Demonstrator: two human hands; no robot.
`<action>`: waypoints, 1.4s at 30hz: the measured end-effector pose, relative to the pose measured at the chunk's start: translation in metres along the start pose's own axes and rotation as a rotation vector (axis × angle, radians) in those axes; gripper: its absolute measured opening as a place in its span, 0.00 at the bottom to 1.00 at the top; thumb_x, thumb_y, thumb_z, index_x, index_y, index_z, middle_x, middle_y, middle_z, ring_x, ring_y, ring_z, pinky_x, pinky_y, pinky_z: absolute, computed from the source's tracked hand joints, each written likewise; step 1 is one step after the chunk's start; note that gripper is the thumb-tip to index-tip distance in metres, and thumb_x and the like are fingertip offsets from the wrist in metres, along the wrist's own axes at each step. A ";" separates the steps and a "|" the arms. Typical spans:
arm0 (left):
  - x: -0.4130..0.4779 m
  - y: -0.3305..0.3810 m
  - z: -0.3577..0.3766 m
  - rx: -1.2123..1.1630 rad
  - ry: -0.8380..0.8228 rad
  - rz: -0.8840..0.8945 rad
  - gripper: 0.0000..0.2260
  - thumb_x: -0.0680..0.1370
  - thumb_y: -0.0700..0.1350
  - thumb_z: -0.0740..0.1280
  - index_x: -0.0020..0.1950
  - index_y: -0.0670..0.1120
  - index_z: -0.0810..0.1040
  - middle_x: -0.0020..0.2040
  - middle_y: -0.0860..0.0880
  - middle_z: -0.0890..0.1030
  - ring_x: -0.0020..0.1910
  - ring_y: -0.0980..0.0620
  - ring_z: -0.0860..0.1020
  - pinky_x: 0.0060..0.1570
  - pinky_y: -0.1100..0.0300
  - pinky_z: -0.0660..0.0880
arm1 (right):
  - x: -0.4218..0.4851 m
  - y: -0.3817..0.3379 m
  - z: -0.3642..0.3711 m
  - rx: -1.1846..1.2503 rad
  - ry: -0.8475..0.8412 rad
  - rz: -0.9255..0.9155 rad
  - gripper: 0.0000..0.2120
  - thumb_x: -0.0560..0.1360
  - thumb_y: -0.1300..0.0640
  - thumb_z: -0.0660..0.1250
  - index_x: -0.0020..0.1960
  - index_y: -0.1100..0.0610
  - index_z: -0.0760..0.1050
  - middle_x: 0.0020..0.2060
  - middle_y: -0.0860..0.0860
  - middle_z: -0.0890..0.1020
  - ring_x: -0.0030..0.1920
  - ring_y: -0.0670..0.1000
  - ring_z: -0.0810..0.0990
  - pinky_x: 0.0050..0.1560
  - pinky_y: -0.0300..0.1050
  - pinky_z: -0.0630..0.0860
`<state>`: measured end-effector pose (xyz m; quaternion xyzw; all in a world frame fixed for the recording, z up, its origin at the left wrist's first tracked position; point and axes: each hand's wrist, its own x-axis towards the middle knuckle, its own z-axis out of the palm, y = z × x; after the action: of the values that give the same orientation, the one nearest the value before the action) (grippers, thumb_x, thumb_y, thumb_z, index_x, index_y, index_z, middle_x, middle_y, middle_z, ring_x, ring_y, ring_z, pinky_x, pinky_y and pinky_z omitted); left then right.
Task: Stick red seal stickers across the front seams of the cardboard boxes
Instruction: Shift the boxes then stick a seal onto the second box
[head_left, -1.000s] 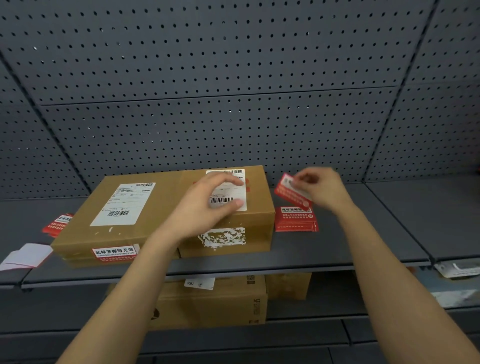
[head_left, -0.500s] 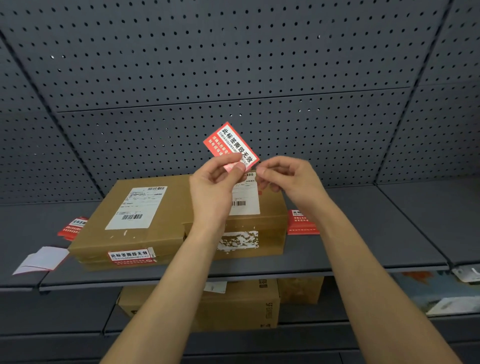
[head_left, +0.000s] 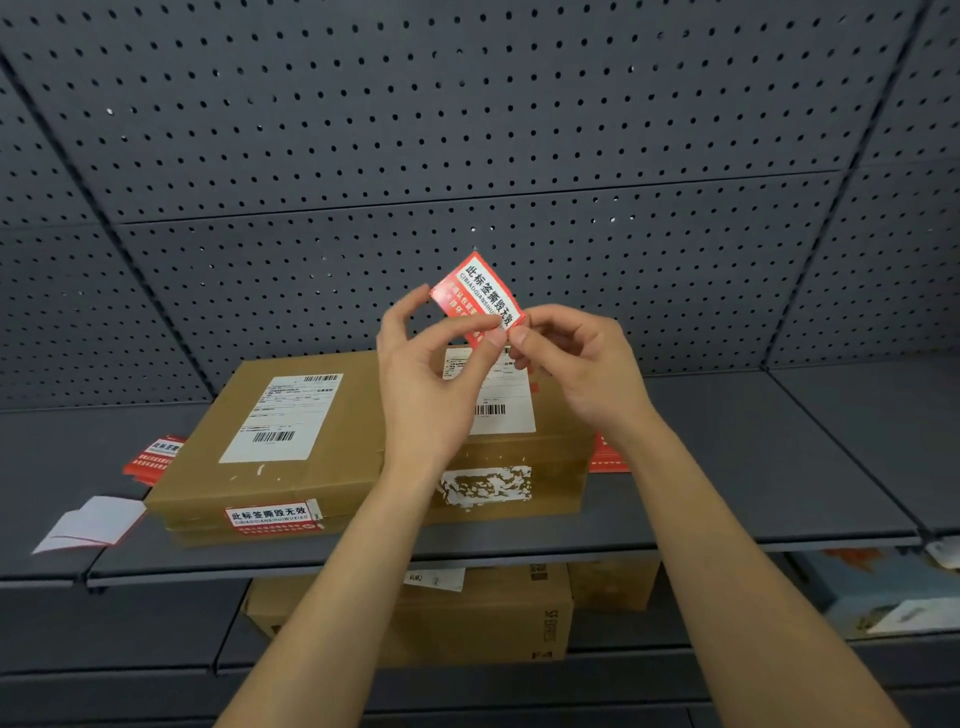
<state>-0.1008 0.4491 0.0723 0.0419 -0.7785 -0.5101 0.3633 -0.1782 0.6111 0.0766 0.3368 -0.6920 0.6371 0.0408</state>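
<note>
A red seal sticker (head_left: 480, 293) is held up in front of the pegboard, above the boxes. My left hand (head_left: 431, 379) and my right hand (head_left: 576, 364) both pinch its lower right corner between thumb and fingertips. Two flat cardboard boxes lie side by side on the grey shelf (head_left: 727, 488). The left box (head_left: 291, 467) carries a red seal sticker (head_left: 272, 517) across its front seam. The right box (head_left: 519, 467) shows only torn white label remains (head_left: 485, 486) on its front.
A stack of red stickers (head_left: 156, 457) lies left of the boxes and another stack (head_left: 608, 460) peeks out right of them. White backing paper (head_left: 93, 525) rests at the shelf's left front. More cardboard boxes (head_left: 467, 618) sit on the lower shelf. A pegboard wall (head_left: 467, 130) stands behind.
My left hand left the right box and joined my right hand, which lifted a sticker from the right stack. Both now pinch the sticker's corner, slightly higher than half a second ago.
</note>
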 end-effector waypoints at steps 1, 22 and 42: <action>0.001 0.000 -0.003 0.095 -0.002 0.062 0.06 0.80 0.55 0.78 0.56 0.62 0.90 0.78 0.54 0.72 0.81 0.51 0.68 0.77 0.55 0.69 | 0.000 0.000 -0.001 -0.025 -0.010 -0.017 0.04 0.82 0.59 0.72 0.55 0.54 0.85 0.43 0.50 0.88 0.43 0.45 0.86 0.49 0.38 0.82; 0.020 0.010 -0.017 0.225 -0.193 0.257 0.02 0.81 0.46 0.77 0.51 0.52 0.90 0.47 0.61 0.88 0.52 0.63 0.85 0.58 0.70 0.77 | 0.006 0.001 -0.009 -0.244 -0.069 -0.060 0.03 0.82 0.54 0.73 0.53 0.52 0.86 0.42 0.46 0.85 0.42 0.55 0.82 0.46 0.60 0.80; 0.022 -0.003 0.007 0.126 -0.146 0.228 0.04 0.81 0.45 0.77 0.47 0.48 0.89 0.45 0.54 0.86 0.45 0.52 0.84 0.50 0.56 0.82 | 0.004 0.006 -0.012 -0.009 0.064 0.007 0.09 0.77 0.57 0.79 0.53 0.59 0.83 0.46 0.52 0.89 0.48 0.51 0.88 0.55 0.45 0.85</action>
<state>-0.1226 0.4437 0.0800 -0.0613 -0.8331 -0.4170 0.3581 -0.1886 0.6202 0.0755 0.3135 -0.6944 0.6447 0.0621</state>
